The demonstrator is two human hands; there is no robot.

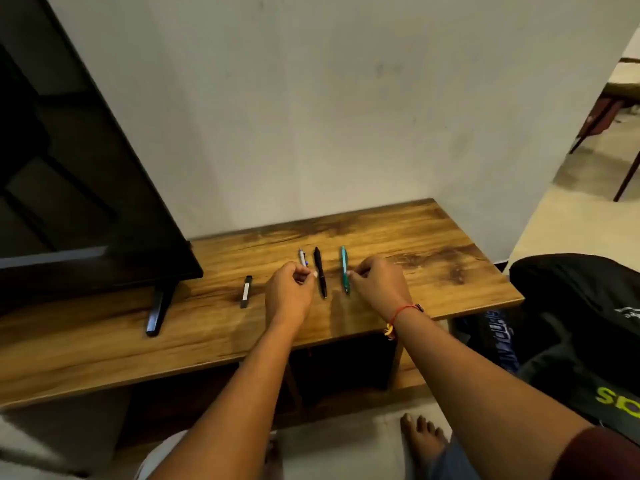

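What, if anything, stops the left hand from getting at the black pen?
Probably nothing, so yes: the black pen lies bare on the wooden table right beside the left hand, though its fingers already pinch the white pen.

At four o'clock I read yellow-green letters "SO", cut off by the frame edge, on a black bag (561,292). White lettering on blue fabric (498,337) beside it is unreadable.
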